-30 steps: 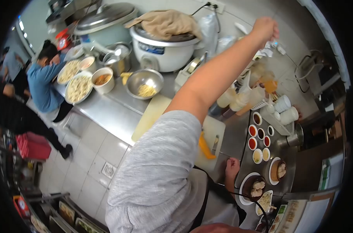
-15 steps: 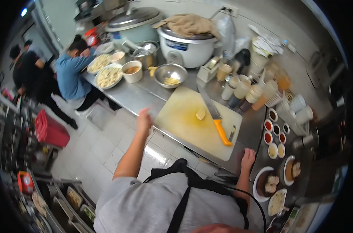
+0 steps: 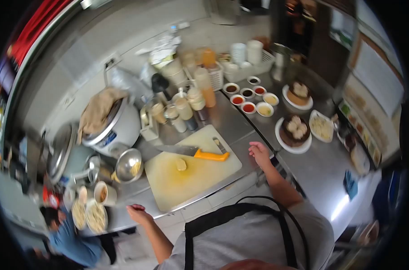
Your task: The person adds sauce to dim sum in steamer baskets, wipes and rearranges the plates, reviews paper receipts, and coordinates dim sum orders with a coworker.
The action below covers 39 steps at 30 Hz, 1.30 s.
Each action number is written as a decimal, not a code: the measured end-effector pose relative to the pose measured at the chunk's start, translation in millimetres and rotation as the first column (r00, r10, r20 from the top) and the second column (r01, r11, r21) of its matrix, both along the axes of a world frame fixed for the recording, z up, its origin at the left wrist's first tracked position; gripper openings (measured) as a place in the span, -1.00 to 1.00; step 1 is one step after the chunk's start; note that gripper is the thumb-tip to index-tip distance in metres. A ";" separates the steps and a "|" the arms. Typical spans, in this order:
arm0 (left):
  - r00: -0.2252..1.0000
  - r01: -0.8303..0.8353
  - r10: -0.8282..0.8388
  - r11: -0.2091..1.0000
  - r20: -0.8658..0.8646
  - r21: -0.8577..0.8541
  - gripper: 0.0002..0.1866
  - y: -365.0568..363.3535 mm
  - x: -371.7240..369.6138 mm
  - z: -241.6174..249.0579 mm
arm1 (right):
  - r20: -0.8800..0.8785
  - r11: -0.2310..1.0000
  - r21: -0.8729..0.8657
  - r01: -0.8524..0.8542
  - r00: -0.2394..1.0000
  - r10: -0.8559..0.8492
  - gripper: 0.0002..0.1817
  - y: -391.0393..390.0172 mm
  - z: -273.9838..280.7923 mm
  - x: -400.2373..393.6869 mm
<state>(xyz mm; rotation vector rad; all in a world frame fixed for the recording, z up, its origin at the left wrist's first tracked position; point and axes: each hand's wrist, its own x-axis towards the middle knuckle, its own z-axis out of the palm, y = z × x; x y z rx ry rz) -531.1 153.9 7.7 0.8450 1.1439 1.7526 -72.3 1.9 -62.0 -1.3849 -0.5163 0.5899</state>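
A stained pale cutting board [image 3: 200,173] lies on the steel counter between my two hands. On it rest a knife with an orange handle [image 3: 212,155] and a pale yellow peeled chunk [image 3: 181,164]. My left hand [image 3: 140,213] hovers by the board's near left corner, its fingers loosely apart and holding nothing. To the right of the board, my right hand [image 3: 258,154] is raised over the counter, fingers partly extended and nothing in them. A steel bowl [image 3: 129,164] with yellow shreds stands left of the board.
Squeeze bottles [image 3: 183,109] and a rice cooker [image 3: 119,123] line the back. Small sauce dishes [image 3: 248,107], plated steamers [image 3: 295,130] and a dish of pale food [image 3: 321,126] sit to the right. A person in blue [image 3: 76,238] is at lower left, near plates of pale food [image 3: 97,217].
My view has swung to the right, bringing more of the right counter into sight. Both hands remain off the knife, and the right hand has lifted with its fingers spreading.
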 end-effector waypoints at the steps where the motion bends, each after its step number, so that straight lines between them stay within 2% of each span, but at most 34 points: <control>1: 0.974 0.174 -0.166 0.984 -0.155 0.041 -0.73 5.4 3.7 1.7 | 0.022 1.000 0.017 0.005 1.000 -0.005 -0.82 -7.9 1.2 -14.2; 3: 0.943 0.303 -0.296 0.953 -0.151 0.026 -0.72 22.8 21.1 4.6 | 0.047 0.999 0.023 0.029 0.998 -0.030 -0.83 -24.7 10.2 -35.8; 4: 0.925 0.358 -0.352 0.934 -0.145 0.014 -0.72 28.7 32.4 5.3 | 0.091 0.998 -0.041 0.044 0.995 -0.040 -0.81 -33.9 12.4 -44.0; 5: 0.921 0.363 -0.354 0.931 -0.161 0.034 -0.73 30.5 48.2 9.4 | 0.140 0.994 -0.103 0.046 0.990 -0.031 -0.78 -41.3 16.6 -47.6; 7: 0.930 0.343 -0.325 0.935 -0.170 0.090 -0.73 31.3 74.5 18.1 | 0.130 0.992 -0.054 0.117 0.985 -0.109 -0.80 -56.3 29.1 -53.7; 8: 0.826 0.456 -0.322 0.864 -0.463 0.214 -0.84 39.1 76.9 16.3 | 0.133 0.990 -0.026 0.140 0.982 -0.135 -0.81 -61.1 33.9 -52.7; 11: 0.771 0.546 -0.498 0.838 -0.396 0.010 -0.91 25.0 96.7 29.0 | 0.067 0.938 0.094 0.333 0.938 -0.340 -0.86 -83.2 35.4 -33.3; 12: 0.758 0.571 -0.512 0.820 -0.404 0.031 -0.83 27.3 101.4 23.0 | 0.059 0.908 0.112 0.404 0.909 -0.412 -0.88 -92.5 34.8 -24.0; 15: 0.714 0.633 -0.567 0.774 -0.410 0.032 -0.83 20.8 123.2 20.7 | 0.032 0.819 0.152 0.554 0.825 -0.564 -0.89 -129.5 27.5 14.1; 18: 0.682 0.656 -0.597 0.754 -0.422 -0.006 -0.84 3.6 152.0 19.7 | -0.041 0.658 -0.101 0.746 0.658 -0.752 -0.84 -156.6 34.3 47.5; 24: 0.581 0.759 -0.714 0.649 -0.391 -0.055 -0.86 -41.9 233.2 11.5 | 0.008 0.629 -0.253 0.735 0.652 -0.759 -0.68 -200.7 31.3 110.4; 30: 0.359 0.898 -0.850 0.427 -0.386 -0.106 -0.83 -84.2 322.5 3.3 | -0.129 0.573 -0.283 0.769 0.561 -0.817 -0.61 -231.7 41.0 155.3; 33: 0.189 0.924 -0.924 0.281 -0.331 -0.259 -0.77 -102.4 365.1 -8.7 | -0.267 0.756 -0.433 0.490 0.732 -0.627 -0.65 -241.4 50.0 167.2; 35: 0.073 0.929 -0.967 0.155 -0.245 -0.337 -0.71 -114.4 398.1 -9.0 | -0.037 0.770 -0.500 0.397 0.878 -0.477 -0.73 -243.3 45.2 169.0; 36: 0.050 0.915 -0.963 0.151 -0.265 -0.375 -0.69 -114.0 416.8 -13.7 | 0.083 0.767 -0.533 0.357 0.924 -0.373 -0.76 -244.0 45.6 172.2; 37: 0.028 0.900 -0.958 0.149 -0.285 -0.411 -0.67 -111.4 436.0 -23.1 | 0.295 0.714 -0.498 0.492 0.870 -0.394 -0.77 -252.1 38.8 178.9; 39: -0.014 0.859 -0.934 0.171 -0.356 -0.483 -0.64 -108.0 471.6 -30.9 | 0.669 0.610 -0.329 0.720 0.634 -0.388 -0.79 -281.3 19.7 192.6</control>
